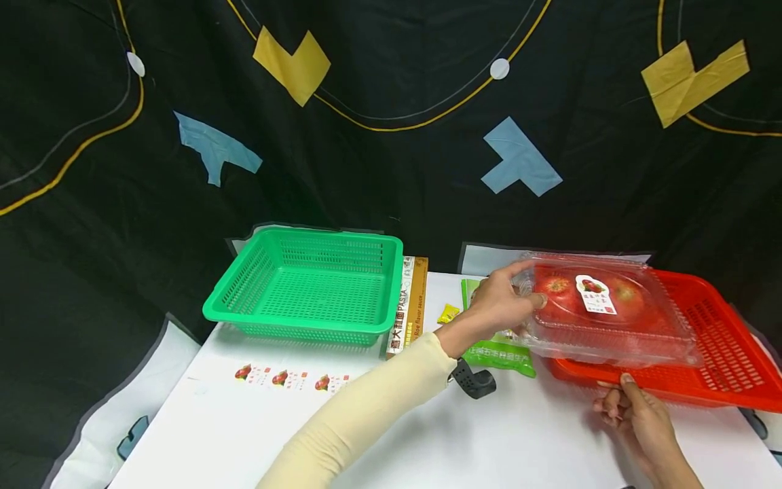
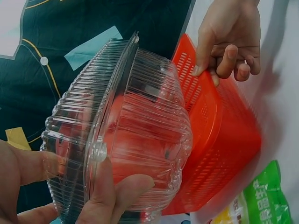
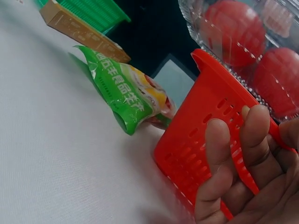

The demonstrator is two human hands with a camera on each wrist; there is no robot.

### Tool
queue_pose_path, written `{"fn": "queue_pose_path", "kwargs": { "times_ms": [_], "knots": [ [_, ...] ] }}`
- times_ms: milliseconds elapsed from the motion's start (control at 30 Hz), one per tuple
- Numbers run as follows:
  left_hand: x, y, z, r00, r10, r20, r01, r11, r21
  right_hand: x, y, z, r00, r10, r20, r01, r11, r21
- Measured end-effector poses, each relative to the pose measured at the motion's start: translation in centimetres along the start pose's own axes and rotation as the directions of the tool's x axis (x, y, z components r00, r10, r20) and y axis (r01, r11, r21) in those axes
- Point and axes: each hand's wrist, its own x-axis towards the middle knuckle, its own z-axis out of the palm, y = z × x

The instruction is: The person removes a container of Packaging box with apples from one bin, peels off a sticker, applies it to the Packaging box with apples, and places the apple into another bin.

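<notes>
A clear plastic clamshell box (image 1: 647, 339) holds round red fruits, which look like apples, and has a printed label on its lid. My left hand (image 1: 506, 299) grips its left end, thumb on one side and fingers on the other in the left wrist view. The box is held tilted over the red perforated basket (image 1: 730, 333). With thumb and finger, my right hand (image 1: 641, 418) pinches the basket's near rim. In the right wrist view two red fruits (image 3: 233, 32) show through the box above the red rim.
A green basket (image 1: 324, 292) stands at the back left, beside a pasta box (image 1: 409, 305). A green food bag (image 1: 501, 356) and a small yellow packet (image 1: 448, 313) lie between the baskets. Several fruit stickers (image 1: 281, 377) are on the white table (image 1: 244, 435).
</notes>
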Motion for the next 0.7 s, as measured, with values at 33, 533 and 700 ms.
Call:
{"fn": "queue_pose_path", "kwargs": {
  "times_ms": [33,533,700],
  "knots": [
    [0.0,0.0,0.2,1.000,-0.006,0.000,0.006,1.000,0.002,0.0,0.0,0.0,1.000,0.006,-0.005,-0.006,1.000,-0.008],
    [1.5,-0.4,3.3,0.998,0.045,-0.042,-0.040,0.993,0.107,-0.4,-0.3,-0.2,0.999,0.032,-0.015,-0.032,0.999,-0.015],
    [1.9,-0.5,4.0,0.996,0.065,-0.059,-0.054,0.985,0.166,-0.3,-0.3,0.0,0.999,0.036,-0.010,-0.036,0.999,-0.017]
  ]
}}
